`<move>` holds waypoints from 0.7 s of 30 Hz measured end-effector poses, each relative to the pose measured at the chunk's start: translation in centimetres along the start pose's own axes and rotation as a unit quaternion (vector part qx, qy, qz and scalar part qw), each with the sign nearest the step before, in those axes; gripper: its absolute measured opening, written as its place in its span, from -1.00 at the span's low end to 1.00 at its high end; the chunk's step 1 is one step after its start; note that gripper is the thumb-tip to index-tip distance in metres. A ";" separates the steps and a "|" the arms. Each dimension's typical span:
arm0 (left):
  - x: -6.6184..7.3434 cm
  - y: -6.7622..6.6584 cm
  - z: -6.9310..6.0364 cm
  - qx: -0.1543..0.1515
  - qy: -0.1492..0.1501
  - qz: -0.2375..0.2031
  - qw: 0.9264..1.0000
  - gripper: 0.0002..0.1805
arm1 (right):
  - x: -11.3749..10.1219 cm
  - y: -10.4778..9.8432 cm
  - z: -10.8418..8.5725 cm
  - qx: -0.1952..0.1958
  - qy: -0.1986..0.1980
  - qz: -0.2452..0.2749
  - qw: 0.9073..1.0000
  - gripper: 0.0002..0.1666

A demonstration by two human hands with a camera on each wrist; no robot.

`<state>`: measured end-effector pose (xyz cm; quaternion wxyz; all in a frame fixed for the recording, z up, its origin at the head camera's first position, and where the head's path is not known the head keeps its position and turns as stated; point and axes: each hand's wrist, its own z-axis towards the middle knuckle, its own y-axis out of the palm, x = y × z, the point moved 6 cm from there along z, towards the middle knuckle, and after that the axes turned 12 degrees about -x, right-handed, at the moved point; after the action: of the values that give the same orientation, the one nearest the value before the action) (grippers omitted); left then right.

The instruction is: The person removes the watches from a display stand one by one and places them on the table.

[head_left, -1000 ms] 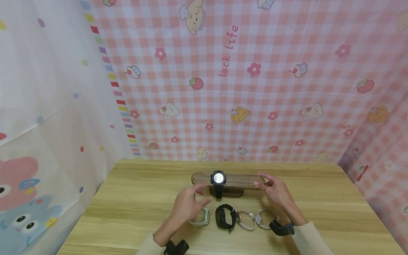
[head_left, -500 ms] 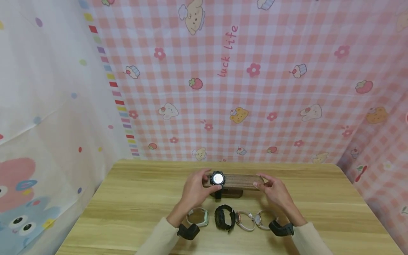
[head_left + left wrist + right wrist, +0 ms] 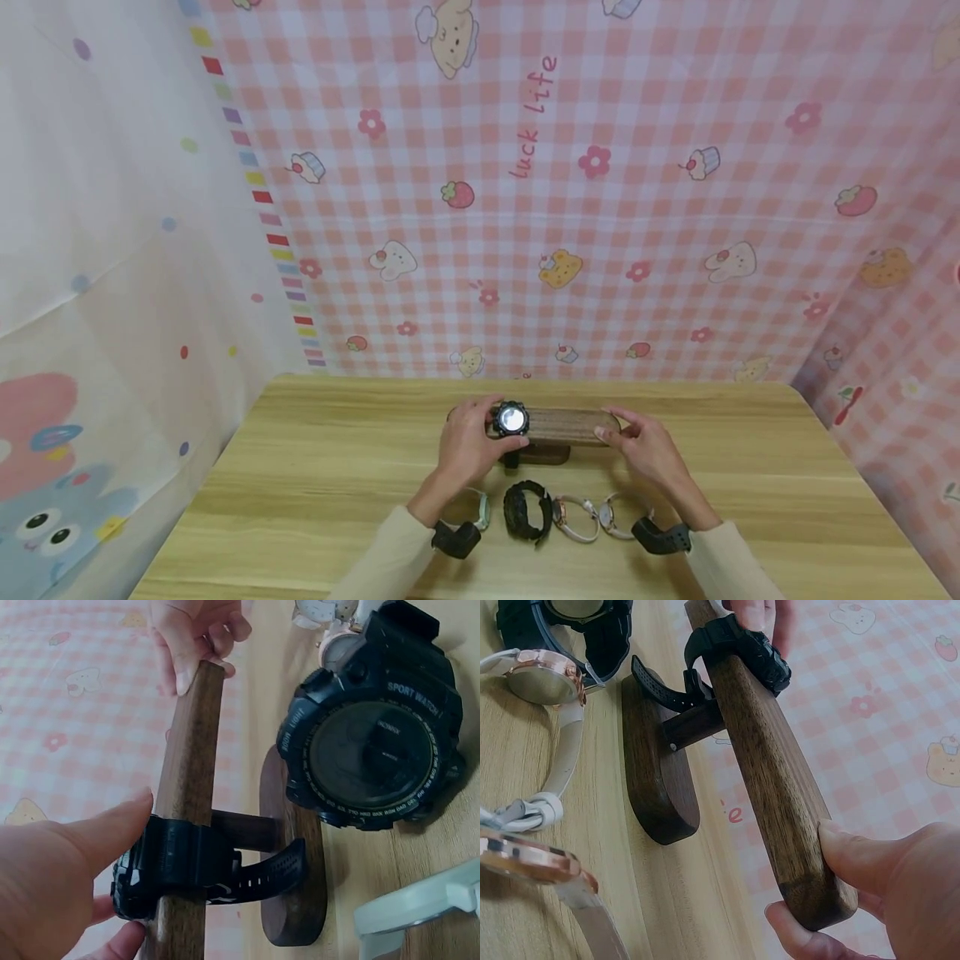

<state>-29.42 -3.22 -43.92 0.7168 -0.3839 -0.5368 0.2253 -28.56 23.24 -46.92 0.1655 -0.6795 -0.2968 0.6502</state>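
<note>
A dark wooden watch stand has a long bar [image 3: 570, 426] raised on a rounded base [image 3: 296, 904]. Strapped around the bar, left of its middle, is a black digital watch [image 3: 512, 419] with a lit round face. Its loose strap end sticks out toward the base in both wrist views. My left hand [image 3: 467, 446] pinches this watch at its case, thumb on one side and fingers on the other. At the bar's right end, my right hand [image 3: 907, 881] grips the wood between thumb and fingers. The bar's left end is mostly behind my left hand.
In front of the stand, a black sport watch [image 3: 375, 761] stands on the wooden table [image 3: 330, 475]. Left of it is a white watch with a mint case [image 3: 483, 510]. Two rose-gold watches [image 3: 547, 675] with white straps stand to its right. A checked cloth [image 3: 660, 208] hangs behind.
My left hand has moved up from in front of the bar to the black digital watch and taken hold of it. The right hand has stayed on the bar's right end.
</note>
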 end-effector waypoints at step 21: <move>-2.0 -0.7 0.0 -0.023 -0.031 -0.063 0.997 -0.28 | 0.1 0.0 0.0 -0.002 0.006 0.003 1.000 -0.37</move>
<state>-30.12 -5.15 -44.54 0.7032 -0.3590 -0.5869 0.1792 -28.55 23.31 -47.01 0.1637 -0.6850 -0.2948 0.6458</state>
